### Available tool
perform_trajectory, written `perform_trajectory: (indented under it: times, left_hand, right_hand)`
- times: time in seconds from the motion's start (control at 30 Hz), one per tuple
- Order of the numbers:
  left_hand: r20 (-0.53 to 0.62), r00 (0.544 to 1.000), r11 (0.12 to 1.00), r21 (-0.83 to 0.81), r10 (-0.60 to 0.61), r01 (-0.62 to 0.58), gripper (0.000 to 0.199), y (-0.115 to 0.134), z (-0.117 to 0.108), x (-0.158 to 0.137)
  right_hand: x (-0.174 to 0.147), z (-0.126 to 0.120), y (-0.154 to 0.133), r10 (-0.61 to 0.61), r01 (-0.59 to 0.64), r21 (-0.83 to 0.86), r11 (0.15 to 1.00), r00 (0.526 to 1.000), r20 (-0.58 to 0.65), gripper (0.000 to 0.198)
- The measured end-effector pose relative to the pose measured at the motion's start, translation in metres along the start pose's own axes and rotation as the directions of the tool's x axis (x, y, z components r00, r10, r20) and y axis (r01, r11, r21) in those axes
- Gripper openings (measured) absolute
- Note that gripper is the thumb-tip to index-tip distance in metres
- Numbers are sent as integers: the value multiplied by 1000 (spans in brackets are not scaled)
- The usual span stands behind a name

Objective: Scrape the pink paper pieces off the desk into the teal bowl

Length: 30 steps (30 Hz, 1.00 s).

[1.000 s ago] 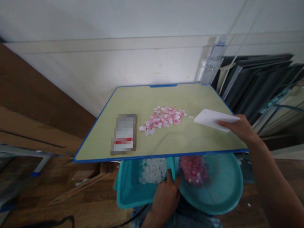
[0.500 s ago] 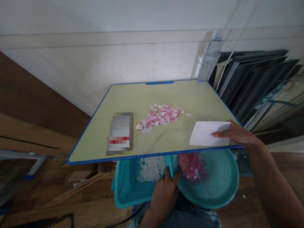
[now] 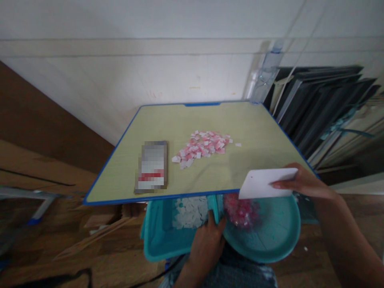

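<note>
In the head view my right hand (image 3: 297, 182) pinches a thin white flat sheet (image 3: 258, 184), like a plastic scraper or card, at its right end. The sheet overlaps the front edge of the yellow-green table (image 3: 210, 118), above the round teal basin (image 3: 279, 224). My left hand (image 3: 208, 240) grips the adjoining rims of the rectangular teal tub (image 3: 162, 246) and the basin, below the table edge. Small white pieces (image 3: 190, 214) lie in the tub. Pink and red glossy bits (image 3: 241, 210) lie in the basin. A pile of small pink and white squares (image 3: 204, 146) rests mid-table.
A phone-like object (image 3: 151, 168), pixelated, lies at the table's left front. At the back right corner stands a clear plastic bottle (image 3: 265, 74). Dark panels (image 3: 321, 96) lean against the wall on the right. The tub and basin sit above jeans-clad legs (image 3: 240, 272).
My right hand has brought the white sheet toward me, from over the tabletop to across its front edge above the round basin. My left hand stays at the rims.
</note>
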<state>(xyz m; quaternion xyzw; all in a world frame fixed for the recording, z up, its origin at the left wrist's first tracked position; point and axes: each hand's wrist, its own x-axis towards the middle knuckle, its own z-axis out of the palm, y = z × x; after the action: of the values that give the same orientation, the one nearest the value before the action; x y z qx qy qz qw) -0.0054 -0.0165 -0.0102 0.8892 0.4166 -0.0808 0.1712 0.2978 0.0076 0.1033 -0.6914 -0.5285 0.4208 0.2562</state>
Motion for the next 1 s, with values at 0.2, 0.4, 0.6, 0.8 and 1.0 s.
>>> perform_trajectory:
  times: [0.2,0.4,0.6,0.8,1.0]
  left_hand:
    - [22,1000,1000,-18,-3,3,56,0,-3,1]
    - [52,998,999,-34,-18,19,56,0,-2,2]
    - [20,1000,1000,-28,-11,11,56,0,0,1]
    - [-21,1000,1000,-15,7,-7,57,0,3,0]
    - [-19,1000,1000,-23,8,-8,60,0,4,1]
  right_hand:
    - [22,-3,-16,-54,72,28,997,911,-409,38]
    - [68,2,-16,-49,-6,-86,996,785,-617,28]
    - [96,11,-34,-203,96,-200,975,749,-630,29]
    - [93,10,-42,-320,209,-276,938,827,-462,34]
    - [62,-10,-24,-353,293,-256,921,906,-234,29]
